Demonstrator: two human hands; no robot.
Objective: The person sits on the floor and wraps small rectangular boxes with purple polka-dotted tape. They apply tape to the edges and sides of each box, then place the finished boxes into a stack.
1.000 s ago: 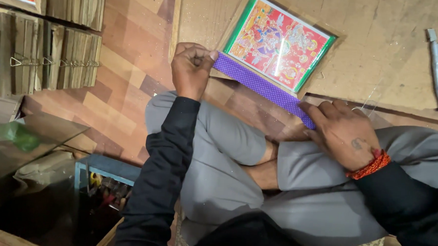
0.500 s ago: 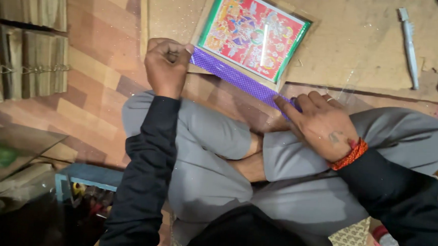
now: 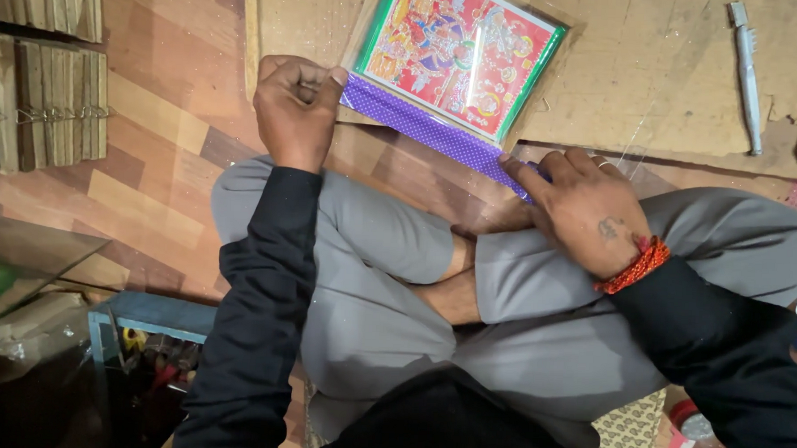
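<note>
A colourful picture [image 3: 459, 56] with a green border lies on a brown board [image 3: 638, 73] in front of my crossed legs. A purple dotted strip [image 3: 421, 125] runs along its near edge. My left hand [image 3: 296, 107] is fisted at the strip's left end, thumb pressing on it. My right hand [image 3: 583, 210], with a red thread on the wrist, presses its fingertips on the strip's right end.
A grey pen-like tool [image 3: 747, 73] lies on the board at the far right. Stacks of wooden frames [image 3: 41, 101] stand at the left. A glass sheet [image 3: 20, 270] and a blue box [image 3: 147, 329] of tools sit at lower left.
The view has shifted, so the picture and hands sit further right in frame. Both hands stay at the ends of the purple strip.
</note>
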